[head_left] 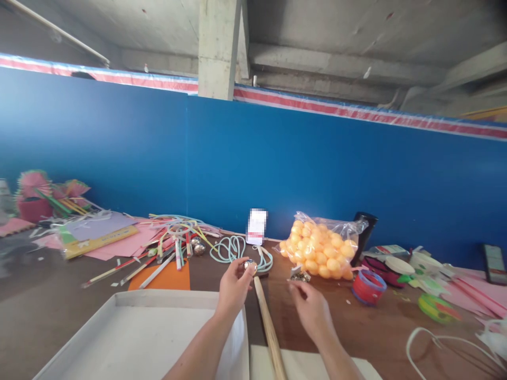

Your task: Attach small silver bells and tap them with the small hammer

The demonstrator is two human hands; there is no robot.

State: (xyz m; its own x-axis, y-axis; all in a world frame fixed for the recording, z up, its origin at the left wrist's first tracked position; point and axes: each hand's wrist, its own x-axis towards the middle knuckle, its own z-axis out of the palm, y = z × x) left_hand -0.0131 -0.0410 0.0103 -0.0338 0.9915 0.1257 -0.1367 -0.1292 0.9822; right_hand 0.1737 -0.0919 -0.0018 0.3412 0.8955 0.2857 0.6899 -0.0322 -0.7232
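My left hand (234,287) pinches a shiny silver ball (249,265) between thumb and fingers, above the far end of a wooden-handled tool (268,327), perhaps a hammer. To the right, my right hand (311,306) has its fingertips closed together beside a small heap of shiny metal pieces (301,276). Whatever those fingertips hold, if anything, is too small to make out. More silver balls (199,248) rest at the back left, beside a coil of pale blue cord (229,249).
A white tray (114,306) lies at front left. Behind stand a phone (257,227) and a clear bag of orange balls (320,248). Paper and straws (174,248) clutter the left; a red-blue roll (368,287), green tape (438,307) and white cable (412,338) lie right.
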